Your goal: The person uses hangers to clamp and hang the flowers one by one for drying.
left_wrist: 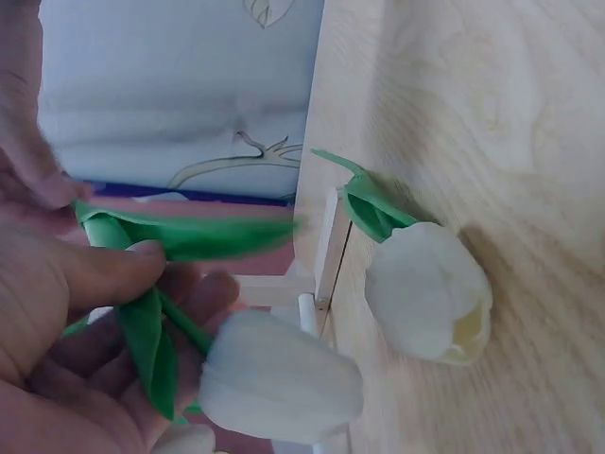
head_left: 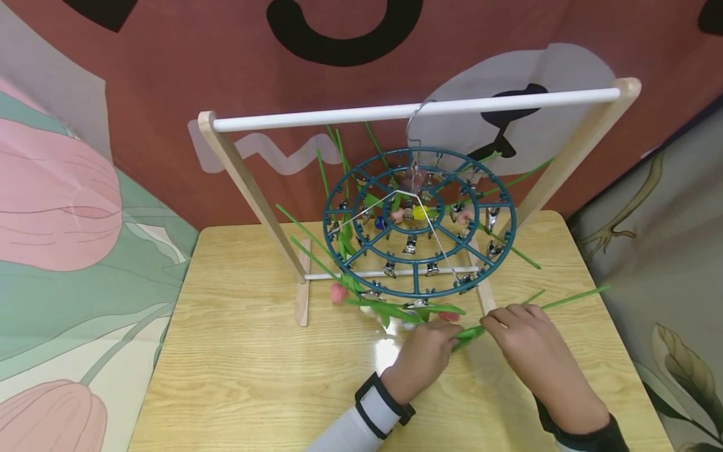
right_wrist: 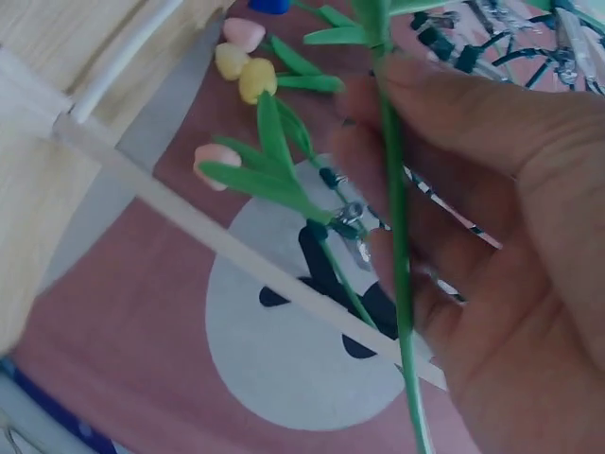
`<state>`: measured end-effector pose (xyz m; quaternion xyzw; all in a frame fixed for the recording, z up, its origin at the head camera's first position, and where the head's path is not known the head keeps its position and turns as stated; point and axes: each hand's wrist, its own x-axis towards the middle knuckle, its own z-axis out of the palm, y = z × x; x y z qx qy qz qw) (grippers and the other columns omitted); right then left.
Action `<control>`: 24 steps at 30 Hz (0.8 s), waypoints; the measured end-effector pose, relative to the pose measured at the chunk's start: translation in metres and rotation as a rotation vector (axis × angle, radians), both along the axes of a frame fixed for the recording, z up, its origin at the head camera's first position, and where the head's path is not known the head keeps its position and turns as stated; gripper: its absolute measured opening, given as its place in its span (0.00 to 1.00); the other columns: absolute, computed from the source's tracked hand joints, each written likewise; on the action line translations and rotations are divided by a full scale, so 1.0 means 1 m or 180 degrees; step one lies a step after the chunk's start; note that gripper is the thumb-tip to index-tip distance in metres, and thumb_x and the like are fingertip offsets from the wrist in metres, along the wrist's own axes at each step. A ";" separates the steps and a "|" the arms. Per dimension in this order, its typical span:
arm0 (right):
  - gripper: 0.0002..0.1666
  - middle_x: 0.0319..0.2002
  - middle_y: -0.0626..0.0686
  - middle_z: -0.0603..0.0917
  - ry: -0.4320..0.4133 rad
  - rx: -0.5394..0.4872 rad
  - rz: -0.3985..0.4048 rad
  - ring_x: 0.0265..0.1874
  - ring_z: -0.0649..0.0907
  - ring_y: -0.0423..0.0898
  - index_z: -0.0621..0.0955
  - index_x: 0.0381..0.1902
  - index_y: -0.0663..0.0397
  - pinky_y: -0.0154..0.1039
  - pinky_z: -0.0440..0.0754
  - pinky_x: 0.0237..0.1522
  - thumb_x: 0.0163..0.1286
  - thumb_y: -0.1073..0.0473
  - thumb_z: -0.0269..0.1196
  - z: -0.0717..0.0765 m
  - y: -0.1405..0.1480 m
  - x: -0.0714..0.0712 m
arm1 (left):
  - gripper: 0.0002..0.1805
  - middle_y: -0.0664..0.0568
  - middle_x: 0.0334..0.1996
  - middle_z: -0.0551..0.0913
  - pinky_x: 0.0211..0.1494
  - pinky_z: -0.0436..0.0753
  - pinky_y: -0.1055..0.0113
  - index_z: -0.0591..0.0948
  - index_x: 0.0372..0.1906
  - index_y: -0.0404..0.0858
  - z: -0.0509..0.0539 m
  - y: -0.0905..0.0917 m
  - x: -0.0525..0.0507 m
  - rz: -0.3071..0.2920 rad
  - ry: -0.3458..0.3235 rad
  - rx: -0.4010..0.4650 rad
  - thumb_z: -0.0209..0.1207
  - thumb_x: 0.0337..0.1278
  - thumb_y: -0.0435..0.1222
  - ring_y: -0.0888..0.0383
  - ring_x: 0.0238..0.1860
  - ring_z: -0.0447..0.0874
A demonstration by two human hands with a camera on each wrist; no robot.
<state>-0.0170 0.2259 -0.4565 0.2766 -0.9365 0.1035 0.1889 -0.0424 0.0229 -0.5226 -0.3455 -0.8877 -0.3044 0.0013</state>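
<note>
My left hand point(head_left: 425, 356) holds an artificial white tulip point(left_wrist: 281, 376) by its leaves and stem, thumb over the green leaf point(left_wrist: 146, 345). Its bloom shows below the fingers in the left wrist view. My right hand point(head_left: 530, 353) pinches the green stem point(right_wrist: 398, 236) further along, to the right of the left hand. Both hands are in front of a round blue hanger point(head_left: 416, 294) with metal clips. Another white tulip point(left_wrist: 430, 295) appears beside the held one. A pink tulip point(head_left: 450, 315) is just above the left hand in the head view.
The hanger hangs by a metal hook point(head_left: 411, 129) from the white bar point(head_left: 316, 117) of a wooden rack point(head_left: 248, 201) on the table point(head_left: 226, 376). Several tulips hang in its clips, including a yellow one point(right_wrist: 256, 81) and a pink one point(head_left: 337, 293). Printed cloth point(head_left: 169, 157) stands behind.
</note>
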 end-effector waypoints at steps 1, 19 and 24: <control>0.06 0.38 0.55 0.89 0.0036 -0.0141 0.0060 0.35 0.86 0.53 0.88 0.39 0.59 0.50 0.84 0.36 0.73 0.68 0.63 0.001 -0.001 0.001 | 0.09 0.54 0.50 0.89 0.53 0.83 0.82 0.89 0.48 0.42 0.000 -0.001 0.000 0.0028 -0.0031 0.0072 0.66 0.65 0.32 0.64 0.50 0.87; 0.15 0.36 0.51 0.89 0.0017 -0.1184 -0.0306 0.25 0.76 0.37 0.88 0.41 0.56 0.24 0.69 0.21 0.66 0.70 0.55 0.010 0.016 0.006 | 0.10 0.55 0.37 0.85 0.47 0.81 0.84 0.91 0.44 0.41 -0.009 -0.006 0.001 0.0479 -0.0274 0.1184 0.73 0.55 0.31 0.62 0.49 0.86; 0.20 0.51 0.57 0.86 -0.0138 -0.1181 -0.0399 0.37 0.85 0.46 0.84 0.56 0.58 0.33 0.84 0.29 0.66 0.68 0.65 0.014 0.008 -0.011 | 0.10 0.55 0.38 0.88 0.53 0.84 0.78 0.91 0.42 0.40 -0.012 -0.007 0.000 0.0533 -0.0403 0.1460 0.73 0.55 0.29 0.60 0.56 0.86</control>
